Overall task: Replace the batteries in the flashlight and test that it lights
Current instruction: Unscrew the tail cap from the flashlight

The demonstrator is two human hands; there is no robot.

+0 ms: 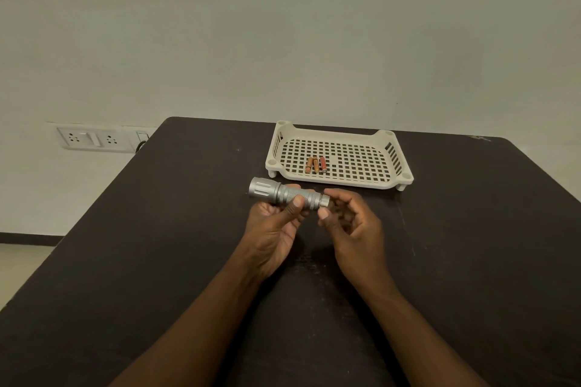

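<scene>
Lying across left hand (276, 223) fingers (294, 207), flashlight (287, 193) meets right hand (352, 220).

Flashlight (284, 194): silver metal, cylindrical, with a wide fluted head at the left end and a knurled, ribbed body tapering to a narrower tail at the right. Lies roughly level, head pointing left and slightly away, held above the table just in front of the tray (342, 182). No light visible from the head, which faces away from the camera.

Batteries (315, 165): three small cylinders, orange to reddish-brown with pale tips. Lie side by side, touching, long axes pointing roughly away from the viewer, on the perforated floor of the cream tray, left of its middle.
</scene>
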